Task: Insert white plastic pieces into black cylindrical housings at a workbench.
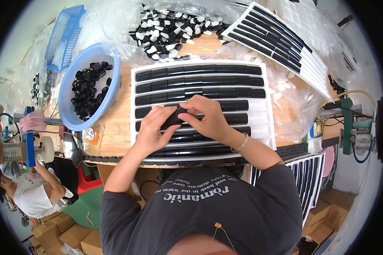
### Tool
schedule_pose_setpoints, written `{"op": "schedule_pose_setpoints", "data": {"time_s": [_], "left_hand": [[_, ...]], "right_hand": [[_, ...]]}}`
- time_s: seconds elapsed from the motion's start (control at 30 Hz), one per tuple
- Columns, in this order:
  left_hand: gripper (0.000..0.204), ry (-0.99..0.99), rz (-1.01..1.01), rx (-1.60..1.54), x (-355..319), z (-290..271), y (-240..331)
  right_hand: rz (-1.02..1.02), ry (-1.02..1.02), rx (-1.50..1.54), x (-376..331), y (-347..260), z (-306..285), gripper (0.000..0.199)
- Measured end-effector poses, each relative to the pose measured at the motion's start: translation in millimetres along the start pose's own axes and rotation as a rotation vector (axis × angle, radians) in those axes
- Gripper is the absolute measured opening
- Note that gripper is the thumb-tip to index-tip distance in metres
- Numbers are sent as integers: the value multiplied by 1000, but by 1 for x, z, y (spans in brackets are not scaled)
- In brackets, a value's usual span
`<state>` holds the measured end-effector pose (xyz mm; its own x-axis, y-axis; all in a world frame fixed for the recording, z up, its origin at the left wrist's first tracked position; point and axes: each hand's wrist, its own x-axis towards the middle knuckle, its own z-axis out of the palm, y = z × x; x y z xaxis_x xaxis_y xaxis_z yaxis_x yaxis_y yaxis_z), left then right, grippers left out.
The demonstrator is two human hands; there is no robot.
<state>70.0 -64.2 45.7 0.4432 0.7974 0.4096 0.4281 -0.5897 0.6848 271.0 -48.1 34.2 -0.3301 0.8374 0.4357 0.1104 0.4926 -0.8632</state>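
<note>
In front of me lies a white tray (259, 127) with rows of glossy black rectangular pieces, its lower rows filled from the left with white bare at their right ends. Over its middle, my left hand (154, 129) and my right hand (206, 119) meet at a small dark cap-like piece (173, 119). The left fingers curl around its left side. My right thumb and index finger pinch at its right side. The fingers partly cover the piece, so its exact shape is hard to make out.
A light blue basin (66, 106) of loose black pieces stands to the left, near a blue plastic basket (66, 36). Behind the tray is a pile of black and white pieces (170, 32). Another filled tray (276, 38) lies far right. A person (38, 191) works at the left.
</note>
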Motion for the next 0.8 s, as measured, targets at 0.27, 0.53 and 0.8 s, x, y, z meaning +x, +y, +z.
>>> {"op": "schedule_pose_setpoints", "data": {"time_s": [0.27, 0.53, 0.8], "left_hand": [[44, 112, 101, 23, 3, 9, 1], [46, 58, 99, -98, 2, 17, 11], [43, 2, 86, -155, 6, 22, 13]], "right_hand": [[307, -76, 238, 0, -1, -7, 16], [286, -30, 502, 3, 15, 10, 50], [569, -312, 729, 14, 8, 10, 57]]}}
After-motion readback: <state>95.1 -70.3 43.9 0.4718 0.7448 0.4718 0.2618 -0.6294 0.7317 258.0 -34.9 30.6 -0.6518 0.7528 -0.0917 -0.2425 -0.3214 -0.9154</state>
